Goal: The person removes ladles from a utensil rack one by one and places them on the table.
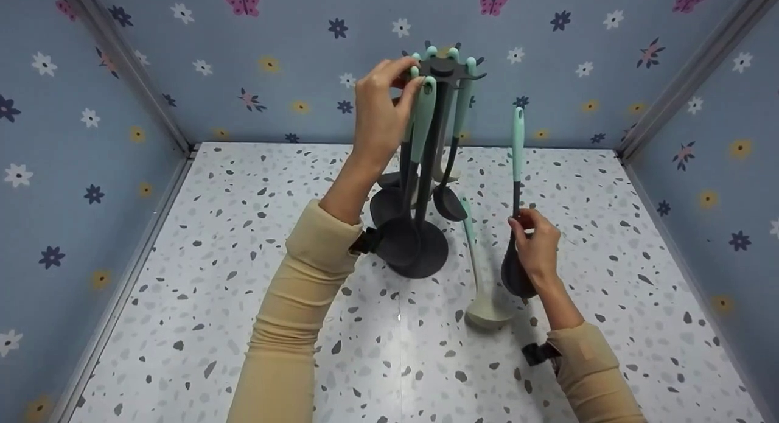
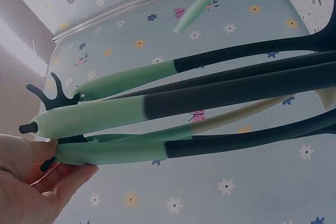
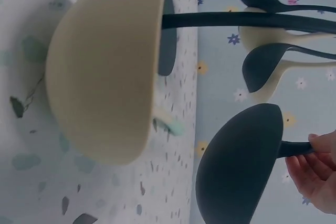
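A black utensil rack with a round base stands on the table, hung with several mint-handled utensils. At its top, my left hand pinches the end of one mint handle beside a hook, thumb on one side and fingers on the other. That utensil's shaft is black; its lower end is partly hidden among the others. To the right of the rack, my right hand holds a black ladle by its shaft just above the bowl, mint handle pointing up. In the right wrist view, fingers and thumb pinch the shaft.
A cream ladle with a mint handle lies on the speckled table between the rack and my right hand. Blue patterned panels enclose the back and both sides.
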`<control>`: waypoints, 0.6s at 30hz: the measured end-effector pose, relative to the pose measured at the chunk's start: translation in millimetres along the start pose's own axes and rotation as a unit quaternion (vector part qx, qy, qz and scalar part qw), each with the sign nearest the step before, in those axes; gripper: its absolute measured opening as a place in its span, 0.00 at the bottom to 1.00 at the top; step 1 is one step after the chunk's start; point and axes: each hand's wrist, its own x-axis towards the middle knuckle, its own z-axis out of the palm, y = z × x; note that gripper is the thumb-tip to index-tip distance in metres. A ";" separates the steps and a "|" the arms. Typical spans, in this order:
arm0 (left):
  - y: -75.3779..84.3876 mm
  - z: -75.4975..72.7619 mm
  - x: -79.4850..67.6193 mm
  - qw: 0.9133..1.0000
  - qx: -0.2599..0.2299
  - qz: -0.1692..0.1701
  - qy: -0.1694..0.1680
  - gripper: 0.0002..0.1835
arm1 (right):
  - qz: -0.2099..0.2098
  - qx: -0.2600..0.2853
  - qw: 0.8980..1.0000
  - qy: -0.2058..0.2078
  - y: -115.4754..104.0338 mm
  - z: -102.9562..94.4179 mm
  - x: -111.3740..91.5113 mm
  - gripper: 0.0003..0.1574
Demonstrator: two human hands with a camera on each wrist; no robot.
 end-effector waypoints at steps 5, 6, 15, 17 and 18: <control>0.3 -0.4 -0.2 1.000 -0.007 -0.002 -0.002 0.12 | 0.024 -0.023 0.999 -0.030 11.8 0.1 -3.9 0.08; 0.2 -0.5 -0.2 1.000 -0.006 -0.001 -0.002 0.12 | 0.028 -0.028 0.999 -0.038 13.9 0.1 -4.7 0.08; -0.3 -0.6 -0.3 1.000 -0.005 -0.004 -0.003 0.12 | 0.069 -0.082 0.989 -0.106 31.5 -0.6 -10.1 0.08; -0.2 -0.6 -0.4 1.000 -0.006 -0.005 -0.004 0.12 | 0.081 -0.092 0.985 -0.121 35.2 -0.1 -11.0 0.08; -0.1 -0.6 -0.4 1.000 -0.007 -0.007 -0.004 0.12 | 0.087 -0.097 0.983 -0.128 37.1 0.0 -11.5 0.08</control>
